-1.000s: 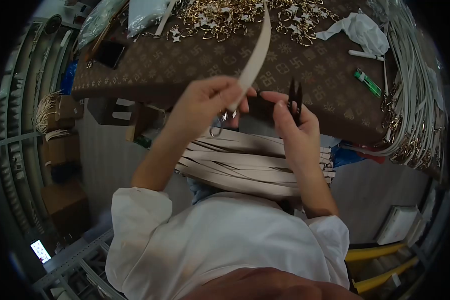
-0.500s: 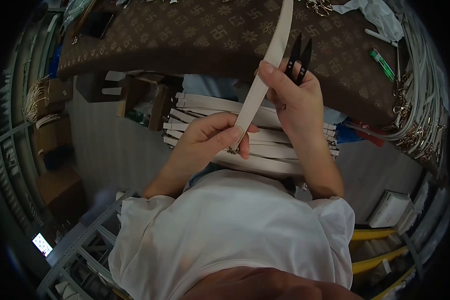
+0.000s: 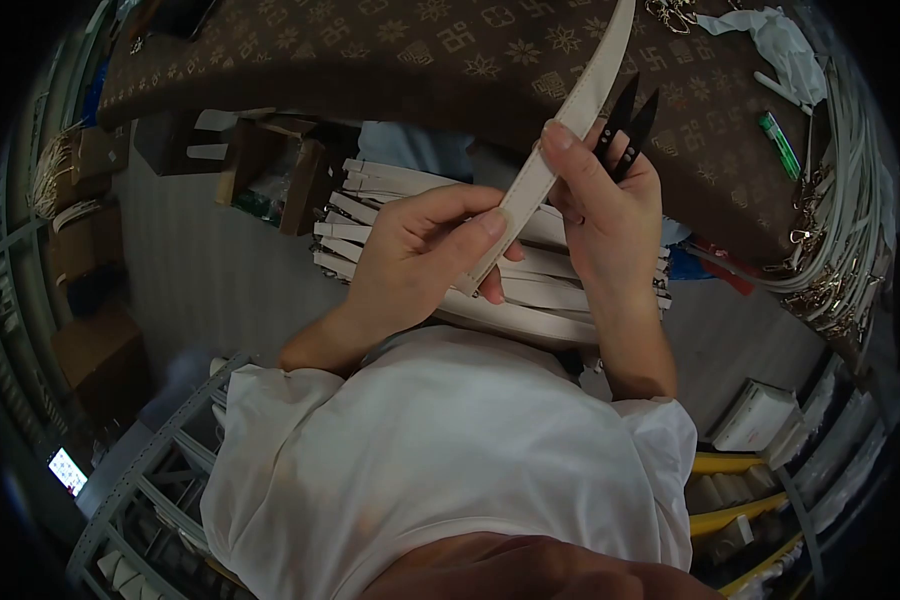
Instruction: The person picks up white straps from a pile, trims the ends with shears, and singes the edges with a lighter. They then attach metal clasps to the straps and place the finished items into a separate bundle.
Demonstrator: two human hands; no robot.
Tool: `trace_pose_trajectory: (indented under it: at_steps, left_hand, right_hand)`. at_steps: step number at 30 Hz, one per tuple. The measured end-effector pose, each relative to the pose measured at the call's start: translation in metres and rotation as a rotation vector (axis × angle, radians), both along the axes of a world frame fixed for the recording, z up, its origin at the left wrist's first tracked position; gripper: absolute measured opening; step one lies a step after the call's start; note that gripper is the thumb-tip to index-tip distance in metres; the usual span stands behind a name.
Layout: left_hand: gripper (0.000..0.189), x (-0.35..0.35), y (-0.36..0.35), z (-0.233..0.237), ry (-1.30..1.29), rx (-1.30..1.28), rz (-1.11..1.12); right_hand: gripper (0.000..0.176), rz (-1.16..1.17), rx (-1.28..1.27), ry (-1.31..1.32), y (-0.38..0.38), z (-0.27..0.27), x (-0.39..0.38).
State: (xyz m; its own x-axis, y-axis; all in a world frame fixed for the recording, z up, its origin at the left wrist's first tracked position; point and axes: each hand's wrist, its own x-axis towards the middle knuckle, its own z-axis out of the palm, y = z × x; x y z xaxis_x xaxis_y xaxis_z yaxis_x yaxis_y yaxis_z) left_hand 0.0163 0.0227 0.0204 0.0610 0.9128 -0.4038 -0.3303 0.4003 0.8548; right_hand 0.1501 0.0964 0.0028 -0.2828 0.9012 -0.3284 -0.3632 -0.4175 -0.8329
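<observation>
A cream stitched strap [image 3: 582, 110] runs slantwise between my hands, its upper part reaching over the table. My left hand [image 3: 425, 240] pinches the strap near its lower end, thumb on top. Higher up, my right hand [image 3: 610, 195] grips the strap between thumb and fingers. That same hand also holds black thread snips [image 3: 631, 128], blades pointing up and apart. Below both hands lies a stack of similar cream straps [image 3: 520, 312], with metal bits at the ends.
A brown patterned cloth [image 3: 370, 70] covers the table ahead. On its right are a green packet [image 3: 779, 145], white plastic [image 3: 775, 45] and a hanging bunch of pale straps with metal clasps [image 3: 840, 240]. An open cardboard box [image 3: 295, 190] stands below, left. A lit phone [image 3: 67, 471] is lower left.
My left hand has slid up along the strap, away from its lower end. My right hand, with the snips, has shifted slightly right, and the view has moved a little.
</observation>
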Motion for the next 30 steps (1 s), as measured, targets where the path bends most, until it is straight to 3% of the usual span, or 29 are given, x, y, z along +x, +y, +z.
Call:
trace_pose_trajectory:
  at_steps: [15,20,26,30]
  left_hand:
    - [0.018,-0.002,0.002,-0.012,0.129,0.08,0.06]
    - [0.018,-0.001,0.003,-0.012,0.123,0.115,0.085]
    - [0.017,-0.001,0.007,-0.014,0.174,0.106,0.104]
    - [0.015,-0.001,0.007,-0.013,0.191,0.11,0.112]
  right_hand:
    - [0.019,0.035,0.096,-0.146,-0.007,0.002,0.01]
    - [0.019,-0.023,0.331,-0.445,-0.011,0.008,0.019]
    - [0.027,-0.026,0.665,-0.58,-0.022,0.002,0.033]
    - [0.028,0.022,0.68,-0.696,-0.026,0.005,0.037]
